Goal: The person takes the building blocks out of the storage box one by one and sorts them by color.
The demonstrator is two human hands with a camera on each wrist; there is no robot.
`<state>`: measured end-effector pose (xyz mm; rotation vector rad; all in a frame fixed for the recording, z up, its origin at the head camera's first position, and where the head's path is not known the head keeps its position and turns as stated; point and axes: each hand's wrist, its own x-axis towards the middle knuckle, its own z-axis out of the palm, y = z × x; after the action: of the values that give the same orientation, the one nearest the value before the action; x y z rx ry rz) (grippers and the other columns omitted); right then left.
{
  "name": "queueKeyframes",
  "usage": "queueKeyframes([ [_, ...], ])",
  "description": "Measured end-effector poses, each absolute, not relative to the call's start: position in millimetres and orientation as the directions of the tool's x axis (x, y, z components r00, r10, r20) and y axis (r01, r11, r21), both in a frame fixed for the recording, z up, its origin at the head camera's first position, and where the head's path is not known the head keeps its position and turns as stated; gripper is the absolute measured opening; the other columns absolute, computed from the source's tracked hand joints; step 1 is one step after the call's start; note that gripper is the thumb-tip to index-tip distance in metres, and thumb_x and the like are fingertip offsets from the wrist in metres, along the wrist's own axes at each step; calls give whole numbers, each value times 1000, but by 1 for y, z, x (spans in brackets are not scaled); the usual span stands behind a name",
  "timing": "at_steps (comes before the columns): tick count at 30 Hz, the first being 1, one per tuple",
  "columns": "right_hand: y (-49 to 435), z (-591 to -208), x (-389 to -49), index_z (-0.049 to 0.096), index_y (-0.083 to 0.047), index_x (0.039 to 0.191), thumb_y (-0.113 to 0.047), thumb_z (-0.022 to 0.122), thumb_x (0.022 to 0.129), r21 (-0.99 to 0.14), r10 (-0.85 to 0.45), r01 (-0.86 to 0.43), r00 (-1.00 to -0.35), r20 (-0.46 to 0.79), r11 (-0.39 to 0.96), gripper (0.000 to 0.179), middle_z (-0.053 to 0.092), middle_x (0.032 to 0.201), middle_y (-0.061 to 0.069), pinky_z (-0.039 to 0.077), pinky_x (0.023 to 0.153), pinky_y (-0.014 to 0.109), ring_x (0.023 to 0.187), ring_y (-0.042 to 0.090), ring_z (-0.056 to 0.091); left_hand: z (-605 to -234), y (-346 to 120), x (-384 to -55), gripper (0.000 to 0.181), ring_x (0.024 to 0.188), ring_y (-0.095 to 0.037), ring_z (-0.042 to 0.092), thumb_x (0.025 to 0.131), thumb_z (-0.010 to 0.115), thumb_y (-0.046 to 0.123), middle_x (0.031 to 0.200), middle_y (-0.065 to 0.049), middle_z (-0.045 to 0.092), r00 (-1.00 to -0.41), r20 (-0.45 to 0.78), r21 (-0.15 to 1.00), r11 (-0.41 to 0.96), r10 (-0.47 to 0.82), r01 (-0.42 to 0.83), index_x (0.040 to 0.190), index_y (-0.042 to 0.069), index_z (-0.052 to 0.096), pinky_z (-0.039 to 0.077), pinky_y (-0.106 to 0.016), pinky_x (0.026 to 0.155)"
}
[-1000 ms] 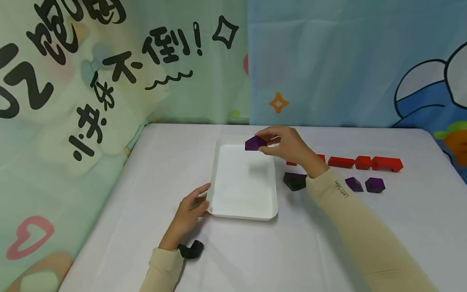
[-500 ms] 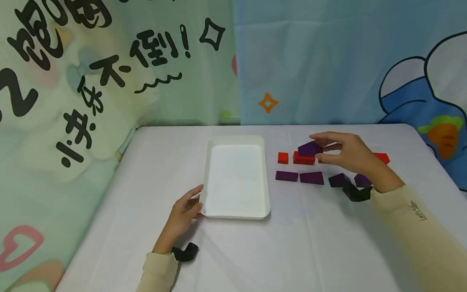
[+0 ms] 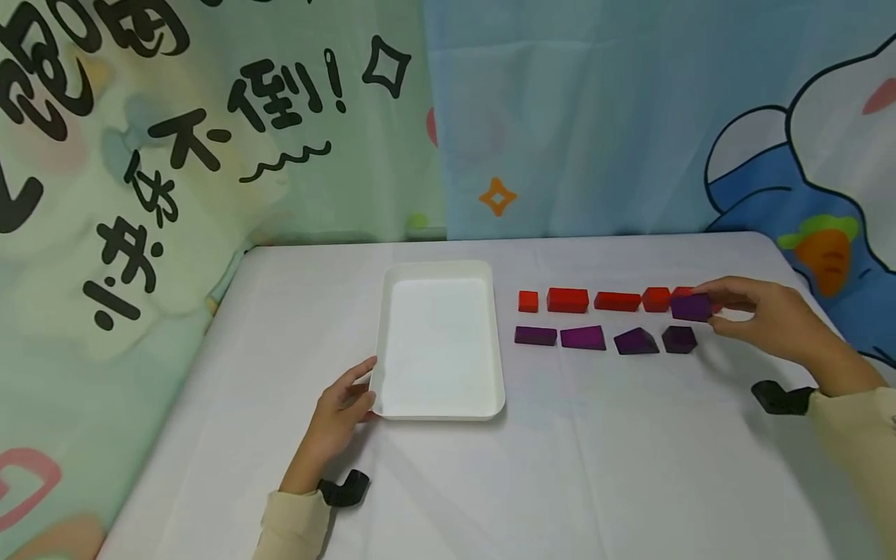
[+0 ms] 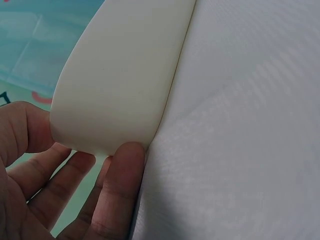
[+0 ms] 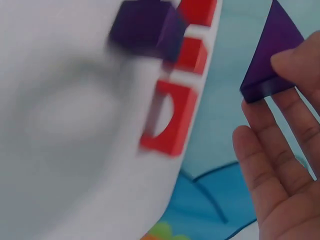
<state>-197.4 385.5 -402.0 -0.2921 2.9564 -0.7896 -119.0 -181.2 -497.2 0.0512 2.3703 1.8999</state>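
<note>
A purple block (image 3: 690,308) is pinched between the thumb and fingers of my right hand (image 3: 777,315), over the right end of a row of red blocks. In the right wrist view this purple block (image 5: 272,55) shows a pointed, triangular face. Behind it, a red block with an arched cut-out (image 5: 177,120) is partly hidden in the head view. My left hand (image 3: 334,412) holds the near left corner of a white tray (image 3: 439,342). Up close in the left wrist view, thumb and fingers touch the outer wall of the tray (image 4: 115,75).
Left of the arched block run several red blocks, among them a small cube (image 3: 528,302) and a long one (image 3: 568,300). Nearer lies a row of purple blocks, from a bar (image 3: 535,335) to a faceted one (image 3: 679,339). A printed curtain (image 3: 595,117) hangs behind the table.
My right hand has carried the purple block from over the tray to the right, past the red row. The left hand stays at the tray's corner. The head view has turned slightly right.
</note>
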Motion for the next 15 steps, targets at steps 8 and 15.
queueKeyframes([
  [8, 411, -418, -198, 51, 18, 140, 15, 73, 91, -445, -128, -35, -975, -180, 895, 53, 47, 138, 50, 38, 105, 82, 128, 69, 41, -496, -185, -117, 55, 131, -50, 61, 104, 58, -7, 152, -36, 53, -993, -69, 975, 216, 97, -47, 158, -4, 51, 66, -34, 84],
  [15, 421, -434, -199, 51, 15, 142, 10, 72, 93, -457, -125, 4, -960, -252, 889, 54, 42, 142, 51, 39, 104, 84, 126, 71, 40, -496, -187, -117, 55, 130, -50, 60, 104, 58, -8, 152, -36, 52, -993, -66, 976, 215, 100, -43, 158, -5, 50, 66, -31, 83],
])
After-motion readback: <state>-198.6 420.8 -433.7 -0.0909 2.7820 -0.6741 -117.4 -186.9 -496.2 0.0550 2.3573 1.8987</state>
